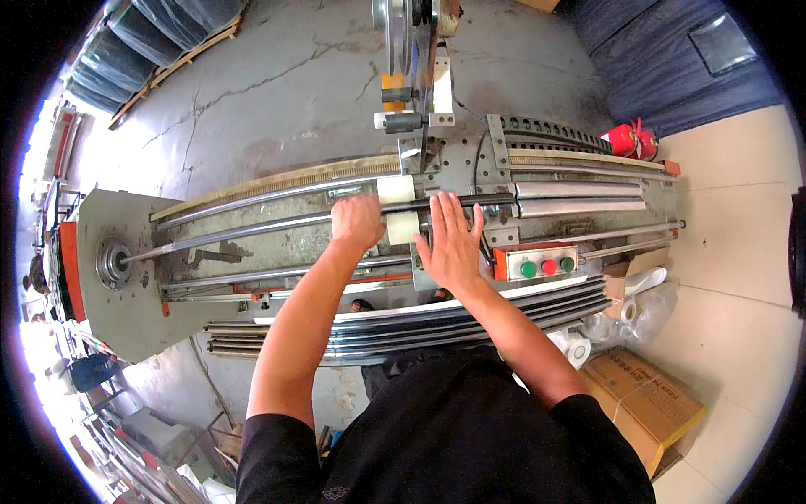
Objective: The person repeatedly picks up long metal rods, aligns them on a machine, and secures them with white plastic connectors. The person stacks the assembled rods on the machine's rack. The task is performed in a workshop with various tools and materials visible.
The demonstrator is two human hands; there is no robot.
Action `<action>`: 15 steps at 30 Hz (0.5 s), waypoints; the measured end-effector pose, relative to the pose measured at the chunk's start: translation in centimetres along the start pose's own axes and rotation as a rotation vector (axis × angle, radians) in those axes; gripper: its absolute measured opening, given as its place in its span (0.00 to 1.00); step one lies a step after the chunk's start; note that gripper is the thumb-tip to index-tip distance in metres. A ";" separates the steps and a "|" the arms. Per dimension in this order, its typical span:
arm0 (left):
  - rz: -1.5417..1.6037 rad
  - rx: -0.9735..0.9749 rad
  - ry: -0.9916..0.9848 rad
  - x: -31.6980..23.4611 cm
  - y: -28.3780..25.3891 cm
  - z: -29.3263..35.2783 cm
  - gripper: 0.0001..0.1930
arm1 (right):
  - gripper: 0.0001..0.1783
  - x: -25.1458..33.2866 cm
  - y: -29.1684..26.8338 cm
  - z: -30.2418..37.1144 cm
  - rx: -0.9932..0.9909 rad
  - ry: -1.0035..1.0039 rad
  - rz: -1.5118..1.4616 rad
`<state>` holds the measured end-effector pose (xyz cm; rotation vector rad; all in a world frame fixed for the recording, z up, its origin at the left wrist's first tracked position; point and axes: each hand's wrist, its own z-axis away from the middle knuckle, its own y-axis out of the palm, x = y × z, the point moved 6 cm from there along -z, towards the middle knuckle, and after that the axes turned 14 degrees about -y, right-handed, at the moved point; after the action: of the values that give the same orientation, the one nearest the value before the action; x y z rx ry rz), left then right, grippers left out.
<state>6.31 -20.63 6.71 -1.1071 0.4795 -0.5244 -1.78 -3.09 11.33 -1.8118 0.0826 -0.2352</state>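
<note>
A long rod (252, 233) runs from the round chuck (112, 263) at the left across the machine bed. It is shiny metal on the left and dark toward the right. My left hand (357, 222) is closed around the rod, just left of two pale cream blocks (403, 228) set on either side of it. To the right of those blocks, my right hand (453, 244) lies over the dark stretch with its fingers straight and the thumb spread away. The rod's underside is hidden beneath both hands.
A control box (537, 263) with green and red buttons sits right of my right hand. Several metal tubes (403, 332) lie between me and the machine. A wheel-and-roller assembly (409, 76) rises behind. A cardboard box (642, 403) and red fire extinguishers (631, 139) stand at the right.
</note>
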 end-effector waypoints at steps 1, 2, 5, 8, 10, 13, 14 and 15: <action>0.001 -0.027 0.008 0.0 0.3 0.2 0.19 | 0.41 -0.1 0.2 0.0 0.009 0.008 0.003; 0.040 -0.125 0.072 0.5 -0.1 0.5 0.18 | 0.41 -0.3 0.2 -0.2 0.010 0.010 0.004; 0.060 -0.153 0.039 4.5 -0.1 0.9 0.19 | 0.41 -0.4 0.0 0.1 0.022 0.039 0.013; 0.045 -0.096 -0.027 10.3 -0.5 1.0 0.18 | 0.41 -0.4 0.1 0.1 0.008 0.040 0.024; 0.018 -0.083 -0.076 15.1 -0.4 0.8 0.16 | 0.41 -0.3 0.1 0.1 0.002 0.039 0.028; -0.028 -0.024 -0.186 21.8 -0.9 0.6 0.16 | 0.41 -0.4 0.3 0.2 0.012 0.046 0.050; -0.032 0.019 -0.230 24.3 -1.1 0.4 0.16 | 0.42 -0.4 0.2 0.2 0.002 0.045 0.043; -0.039 0.065 -0.275 26.8 -1.2 0.5 0.16 | 0.42 -0.3 0.2 0.3 0.007 0.047 0.046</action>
<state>27.35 -37.21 5.28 -1.1082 0.2003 -0.4108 -2.02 -2.78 11.04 -1.7954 0.1569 -0.2452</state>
